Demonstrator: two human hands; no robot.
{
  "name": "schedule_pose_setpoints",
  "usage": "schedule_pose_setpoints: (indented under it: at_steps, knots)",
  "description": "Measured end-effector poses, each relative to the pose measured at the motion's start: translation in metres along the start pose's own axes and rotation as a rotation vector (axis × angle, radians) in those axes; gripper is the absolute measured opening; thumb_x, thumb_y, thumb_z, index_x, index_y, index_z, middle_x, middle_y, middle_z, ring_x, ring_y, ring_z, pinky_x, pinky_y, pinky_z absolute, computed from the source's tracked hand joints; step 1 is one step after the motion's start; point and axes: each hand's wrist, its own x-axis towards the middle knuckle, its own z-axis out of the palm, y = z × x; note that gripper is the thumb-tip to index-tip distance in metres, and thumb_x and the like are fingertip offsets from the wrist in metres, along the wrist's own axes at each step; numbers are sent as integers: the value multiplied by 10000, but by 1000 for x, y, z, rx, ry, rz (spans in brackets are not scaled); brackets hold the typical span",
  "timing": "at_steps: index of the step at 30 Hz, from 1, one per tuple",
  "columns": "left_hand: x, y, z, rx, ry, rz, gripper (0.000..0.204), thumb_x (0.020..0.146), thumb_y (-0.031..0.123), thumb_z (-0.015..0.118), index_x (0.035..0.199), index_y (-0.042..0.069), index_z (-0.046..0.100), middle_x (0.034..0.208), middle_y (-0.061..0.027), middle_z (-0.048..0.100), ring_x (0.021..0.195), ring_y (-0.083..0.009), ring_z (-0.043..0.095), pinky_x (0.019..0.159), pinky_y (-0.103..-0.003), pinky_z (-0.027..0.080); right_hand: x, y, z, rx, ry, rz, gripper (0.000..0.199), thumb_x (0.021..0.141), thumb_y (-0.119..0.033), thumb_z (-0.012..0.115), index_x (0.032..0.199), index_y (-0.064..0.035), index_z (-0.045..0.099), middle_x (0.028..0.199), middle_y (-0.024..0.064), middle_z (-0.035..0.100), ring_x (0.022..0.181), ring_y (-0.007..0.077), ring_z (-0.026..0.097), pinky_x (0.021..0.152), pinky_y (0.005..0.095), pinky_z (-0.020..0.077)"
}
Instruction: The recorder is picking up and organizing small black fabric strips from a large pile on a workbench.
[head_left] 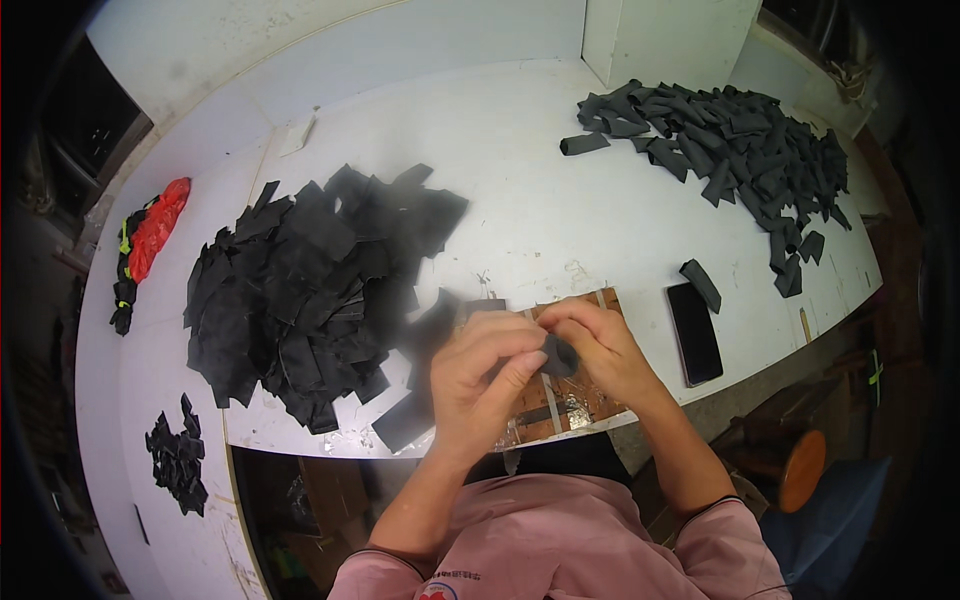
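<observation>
Both my hands meet over a brown board (597,405) at the table's front edge. Between them is a dark grey piece of fabric (560,356), curled into a short tube. My left hand (478,365) pinches its left side with thumb and fingers. My right hand (595,345) has its fingers bent around the upper right side. Just left of my left hand lie loose flat dark pieces (405,420), beside a large heap of flat black fabric pieces (290,300).
A pile of rolled dark tubes (740,150) covers the far right. One single tube (701,285) touches a black phone (694,335). At left are a red plastic bag (158,230) and a small heap of black scraps (178,462). A round wooden stool (802,470) stands below right.
</observation>
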Motion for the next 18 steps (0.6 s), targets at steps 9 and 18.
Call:
schedule_pose_setpoints:
  at_steps: [9, 18]
  knots:
    - [-22, -22, 3, -451, 153, -140, 89, 821, 51, 529, 882, -13, 532, 973, -160, 556, 882, -187, 529, 784, -307, 420, -8, -2, -5, -917, -182, -526, 191, 692, -205, 642, 674, -52, 528, 633, 55, 500, 609, 222, 526, 500, 328, 416]
    - [21, 27, 11, 260, -278, -65, 134, 664, -13, 604, 798, -20, 596, 707, -86, 582, 651, -129, 530, 594, -236, 426, -11, 17, -10, -557, -198, -434, 136, 738, -156, 561, 780, -26, 559, 714, 118, 538, 643, 286, 546, 544, 370, 435]
